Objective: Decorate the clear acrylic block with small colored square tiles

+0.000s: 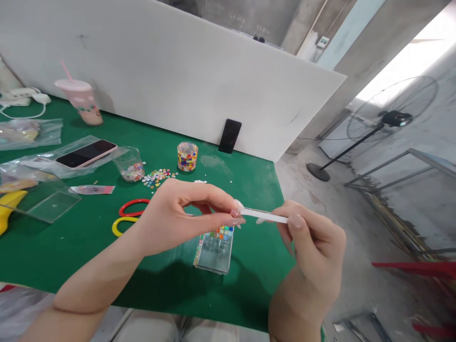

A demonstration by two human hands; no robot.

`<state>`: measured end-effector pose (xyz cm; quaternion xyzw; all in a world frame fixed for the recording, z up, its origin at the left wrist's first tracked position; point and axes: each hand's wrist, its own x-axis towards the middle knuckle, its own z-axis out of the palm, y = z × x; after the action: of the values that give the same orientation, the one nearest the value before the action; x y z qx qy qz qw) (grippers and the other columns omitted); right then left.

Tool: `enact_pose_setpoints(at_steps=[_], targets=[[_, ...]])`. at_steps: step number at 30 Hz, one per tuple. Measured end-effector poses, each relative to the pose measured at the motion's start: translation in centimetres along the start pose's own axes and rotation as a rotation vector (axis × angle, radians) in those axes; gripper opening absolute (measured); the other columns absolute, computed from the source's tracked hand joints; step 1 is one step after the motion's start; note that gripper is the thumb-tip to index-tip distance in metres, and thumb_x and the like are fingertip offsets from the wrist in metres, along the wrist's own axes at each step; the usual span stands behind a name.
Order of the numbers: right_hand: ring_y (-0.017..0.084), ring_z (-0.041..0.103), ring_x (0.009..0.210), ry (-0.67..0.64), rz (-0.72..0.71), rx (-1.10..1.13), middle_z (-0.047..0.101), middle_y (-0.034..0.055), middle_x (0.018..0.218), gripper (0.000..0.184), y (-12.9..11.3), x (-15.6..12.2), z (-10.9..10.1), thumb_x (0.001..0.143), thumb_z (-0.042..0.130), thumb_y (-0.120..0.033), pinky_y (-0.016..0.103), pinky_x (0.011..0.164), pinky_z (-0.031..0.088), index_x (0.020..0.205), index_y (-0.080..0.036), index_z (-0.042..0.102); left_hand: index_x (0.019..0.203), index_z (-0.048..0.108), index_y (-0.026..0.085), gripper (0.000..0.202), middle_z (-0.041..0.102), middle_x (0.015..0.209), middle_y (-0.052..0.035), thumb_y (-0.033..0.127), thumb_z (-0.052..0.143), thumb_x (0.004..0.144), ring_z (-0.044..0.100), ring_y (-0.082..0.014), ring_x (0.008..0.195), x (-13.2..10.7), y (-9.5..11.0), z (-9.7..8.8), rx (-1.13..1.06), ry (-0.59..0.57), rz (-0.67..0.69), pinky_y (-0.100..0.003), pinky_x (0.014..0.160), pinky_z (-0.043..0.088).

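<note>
A narrow white strip (267,215) is stretched between my two hands above the table. My left hand (188,209) pinches its left end between thumb and fingers; whether a small piece is also in that pinch I cannot tell. My right hand (313,237) grips the right end, with thumb and fingers closed on it. Below lies a clear box (215,251) with colored mosaic tiles along its left side and upper part, partly hidden by my left hand. Red- and yellow-handled scissors (124,227) lie by my left wrist, their blades hidden.
Loose tiles (156,177) lie beside a tipped clear cup (130,164). A tile-covered round jar (187,156) stands farther back. A phone (230,136) leans on the white board (171,71). Left are another phone (86,153), a clear case (53,204) and a pink tumbler (81,99).
</note>
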<state>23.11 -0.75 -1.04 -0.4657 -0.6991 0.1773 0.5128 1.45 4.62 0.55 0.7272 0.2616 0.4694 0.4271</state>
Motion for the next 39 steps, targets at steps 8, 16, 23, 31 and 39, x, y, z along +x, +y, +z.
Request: enact_pose_setpoints(at_steps=[8, 16, 23, 31, 39], targets=[[0.008, 0.041, 0.047, -0.052, 0.032, 0.094, 0.042, -0.0052, 0.053, 0.031, 0.4, 0.4, 0.0, 0.101, 0.049, -0.026, 0.026, 0.046, 0.029, 0.075, -0.02, 0.065, 0.081, 0.077, 0.021, 0.01, 0.078, 0.075, 0.0036, 0.013, 0.079, 0.075, 0.072, -0.0106, 0.064, 0.1, 0.0, -0.1, 0.037, -0.005, -0.039, -0.013, 0.057, 0.06], [0.006, 0.04, 0.045, -0.07, 0.043, 0.073, 0.042, -0.0064, 0.051, 0.036, 0.7, 0.9, 0.2, 0.101, 0.047, -0.029, 0.023, 0.045, 0.028, 0.069, -0.019, 0.06, 0.083, 0.077, 0.022, 0.003, 0.077, 0.074, 0.0035, 0.023, 0.076, 0.081, 0.069, -0.0102, 0.061, 0.1, -0.5, -0.1, 0.232, 0.013, -0.014, -0.015, 0.056, 0.057], [0.007, 0.04, 0.047, -0.077, 0.036, 0.063, 0.042, -0.0062, 0.051, 0.033, 0.6, 0.8, -0.1, 0.101, 0.048, -0.029, 0.023, 0.045, 0.028, 0.073, -0.019, 0.063, 0.088, 0.072, 0.022, 0.004, 0.072, 0.069, 0.0065, 0.018, 0.07, 0.086, 0.059, -0.0053, 0.054, 0.0, -1.1, -0.3, 0.426, -0.007, 0.213, -0.014, 0.054, 0.047], [0.008, 0.041, 0.047, -0.095, 0.007, 0.015, 0.042, -0.0057, 0.051, 0.034, 0.3, 0.9, -0.2, 0.1, 0.048, -0.027, 0.025, 0.046, 0.03, 0.071, -0.02, 0.063, 0.092, 0.073, 0.024, 0.007, 0.073, 0.071, 0.0054, 0.021, 0.067, 0.089, 0.061, -0.0067, 0.056, -0.1, -1.4, -0.2, 0.407, -0.095, 0.162, -0.014, 0.053, 0.046], [0.009, 0.041, 0.046, -0.13, -0.007, -0.005, 0.046, -0.0047, 0.052, 0.031, 0.5, 1.0, -0.3, 0.099, 0.05, -0.028, 0.025, 0.045, 0.031, 0.076, -0.02, 0.067, 0.092, 0.075, 0.024, 0.007, 0.077, 0.078, 0.0033, 0.025, 0.069, 0.088, 0.067, -0.0093, 0.062, 0.0, -1.6, -0.1, 0.344, -0.091, 0.144, -0.016, 0.056, 0.052]])
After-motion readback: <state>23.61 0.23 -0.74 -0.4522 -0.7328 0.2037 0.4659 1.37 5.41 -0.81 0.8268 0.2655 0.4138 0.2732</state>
